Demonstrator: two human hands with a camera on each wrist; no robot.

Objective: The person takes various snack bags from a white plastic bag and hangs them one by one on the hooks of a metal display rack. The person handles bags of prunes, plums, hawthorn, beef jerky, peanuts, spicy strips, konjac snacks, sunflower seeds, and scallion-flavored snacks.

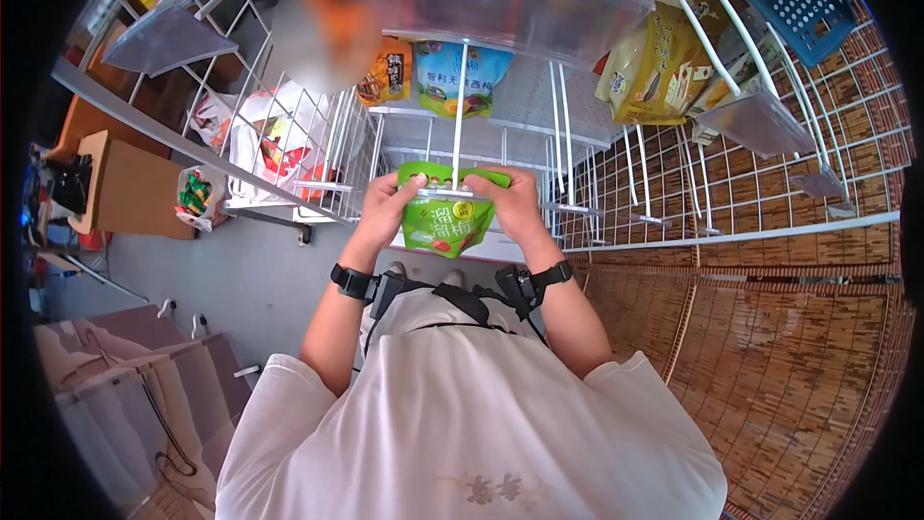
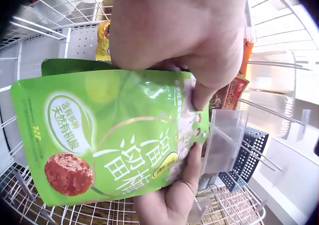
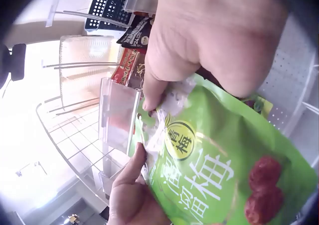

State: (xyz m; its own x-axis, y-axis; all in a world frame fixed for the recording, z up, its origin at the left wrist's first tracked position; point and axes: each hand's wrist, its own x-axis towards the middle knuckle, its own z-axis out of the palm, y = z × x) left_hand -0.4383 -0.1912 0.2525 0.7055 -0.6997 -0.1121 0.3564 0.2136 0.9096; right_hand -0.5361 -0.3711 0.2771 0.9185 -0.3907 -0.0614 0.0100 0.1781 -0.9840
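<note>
Both hands pinch the top edge of a green snack pouch [image 1: 448, 227], one at each side, thumbs on its front. The left hand [image 1: 383, 212] is at its left corner, the right hand [image 1: 510, 204] at its right. A white hook rod [image 1: 458, 116] runs down to the pouch's top between the thumbs. In the left wrist view the left hand [image 2: 174, 30] grips the green pouch [image 2: 99, 135], and a second green pouch edge shows behind it. In the right wrist view the right hand [image 3: 219, 35] holds the pouch [image 3: 224, 160] near its top holes.
Behind hang a blue pouch [image 1: 464, 77], an orange pouch [image 1: 387, 72] and yellow pouches [image 1: 669, 58]. A clear plastic tray [image 1: 500, 0] crosses above. White wire grid [image 1: 770, 183] stands at the right, with a blue basket [image 1: 804, 0] above. Bags [image 1: 279, 140] sit at the left.
</note>
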